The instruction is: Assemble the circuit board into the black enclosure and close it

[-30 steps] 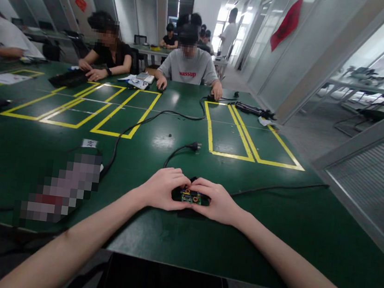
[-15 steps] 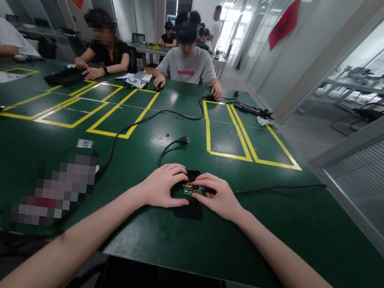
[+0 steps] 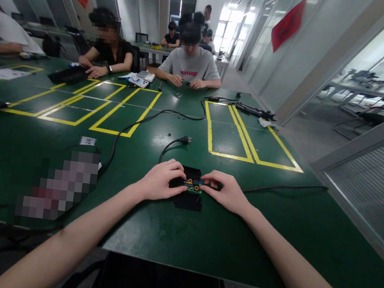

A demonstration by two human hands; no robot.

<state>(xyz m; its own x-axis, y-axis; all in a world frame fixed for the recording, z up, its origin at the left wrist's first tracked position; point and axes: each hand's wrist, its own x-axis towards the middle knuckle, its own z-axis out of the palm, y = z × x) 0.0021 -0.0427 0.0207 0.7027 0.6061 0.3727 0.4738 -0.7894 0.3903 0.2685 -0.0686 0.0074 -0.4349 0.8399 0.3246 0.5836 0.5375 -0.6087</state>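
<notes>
On the worktop (image 3: 152, 237), a blurred-out item (image 3: 63, 184) and a label (image 3: 88, 141) lie at the left, well apart from the work. The left hand (image 3: 163, 180), its thumb clear of the board half a second ago, now narrows to a pinch on the board's left end. Beyond it lies a plug (image 3: 185, 140). The green board (image 3: 192, 187) is between the hands, a black case (image 3: 192, 172) just beyond and a black plate (image 3: 188, 203) just in front — I cannot tell whether it rests in the case. The right hand (image 3: 224, 190) pinches the right end, thumb and fingers close together. With both ends held rather than one, the board is probably steadier — and its middle shows. Farther right runs a cord (image 3: 287, 189).
</notes>
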